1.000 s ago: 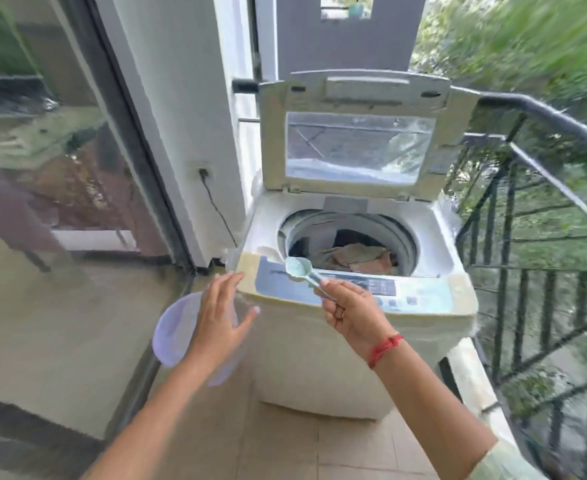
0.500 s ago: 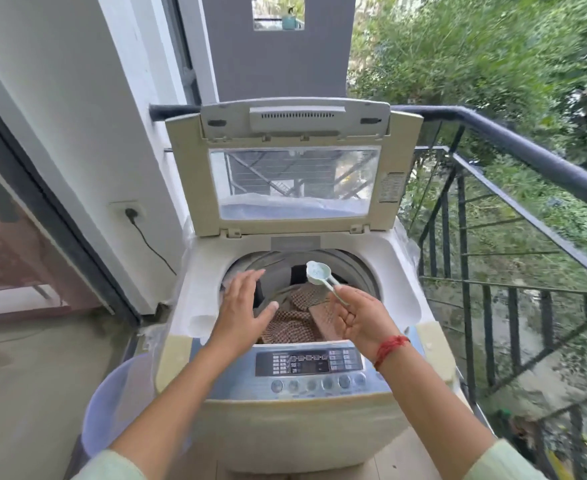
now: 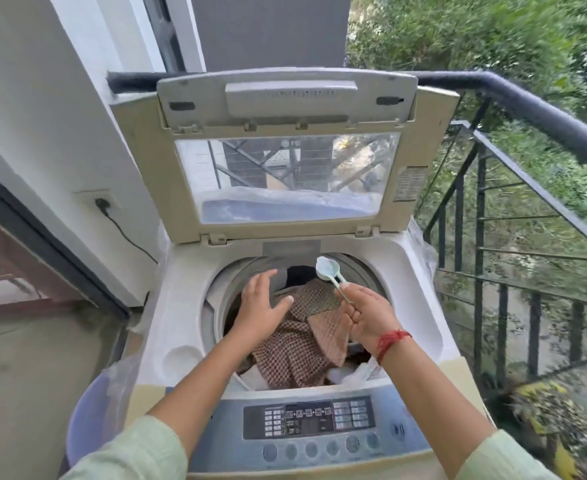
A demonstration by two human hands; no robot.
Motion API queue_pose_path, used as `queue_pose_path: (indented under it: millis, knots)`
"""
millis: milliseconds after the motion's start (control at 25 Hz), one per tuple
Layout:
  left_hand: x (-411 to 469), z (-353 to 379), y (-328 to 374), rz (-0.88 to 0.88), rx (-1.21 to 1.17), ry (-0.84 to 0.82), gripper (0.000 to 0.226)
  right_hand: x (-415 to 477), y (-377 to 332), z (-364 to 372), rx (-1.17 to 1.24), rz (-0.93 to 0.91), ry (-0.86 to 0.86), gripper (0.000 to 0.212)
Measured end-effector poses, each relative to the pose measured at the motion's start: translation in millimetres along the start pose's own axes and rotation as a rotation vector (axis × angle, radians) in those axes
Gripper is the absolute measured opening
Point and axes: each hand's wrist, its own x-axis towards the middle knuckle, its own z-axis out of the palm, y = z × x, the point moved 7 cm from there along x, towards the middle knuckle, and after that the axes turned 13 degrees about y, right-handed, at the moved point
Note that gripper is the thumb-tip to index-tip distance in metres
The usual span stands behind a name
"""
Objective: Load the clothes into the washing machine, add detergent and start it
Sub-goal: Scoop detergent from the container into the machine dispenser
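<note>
**Scoop held over open washer, clothes in drum**

Left hand [image 3: 262, 306] is out over the left half of the drum opening, palm down, fingers straight and spread, gripping nothing. Cannot tell whether it touches the cloth below.

Right hand [image 3: 368, 315] is over the right half, fingers curled, pinching the handle of a pale blue scoop [image 3: 328, 270]. The scoop bowl points up and away, above the back of the drum. Its contents are too pale to make out. There is a red thread [image 3: 390, 341] on that wrist. Both forearms cross above the control panel [image 3: 313, 417].

The clothes [image 3: 295, 355], checked brown cloth plus some white, lie piled inside the drum, below the drum rim [image 3: 223, 299].

The washing machine [image 3: 413, 306] lid [image 3: 285, 150] stands upright at the back, so the opening is fully exposed. There is open room between the two hands and above the pile.

A black railing [image 3: 527, 102] runs just beside the machine on the right, and a white wall [image 3: 43, 116] is close on the left with a plug [image 3: 102, 203] in its socket. A lavender tub [image 3: 88, 420] sits on the floor against the machine's front left corner.
</note>
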Motion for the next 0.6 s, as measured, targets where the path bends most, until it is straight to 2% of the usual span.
queue_pose_path:
  millis: [80, 160, 200, 280, 320, 360, 600]
  knots:
    - [7, 7, -8, -0.046, 0.004, 0.001, 0.06, 14, -1, 1, -0.017, 0.023, 0.011, 0.004]
    - [11, 17, -18, -0.233, -0.113, -0.015, 0.058, 28, -8, 2, -0.053, 0.015, 0.006, 0.004]
    - [13, 26, -27, -0.46, -0.319, -0.025, 0.057, 34, -13, 4, -0.065, 0.003, 0.002, 0.004]
    - [12, 57, -35, -1.045, -0.882, -0.043, 0.06, 43, -20, 5, -0.075, -0.004, 0.013, 0.005]
    - [15, 70, -35, -1.219, -1.089, -0.025, 0.062, 46, -21, 5, -0.086, 0.005, 0.02, 0.007]
    - [23, 80, -36, -1.282, -1.189, 0.001, 0.065, 50, -19, 5, -0.098, 0.018, 0.024, 0.009]
    - [72, 104, -20, -1.307, -1.444, 0.047, 0.084, 74, -11, 7, -0.096, 0.083, 0.06, 0.008]
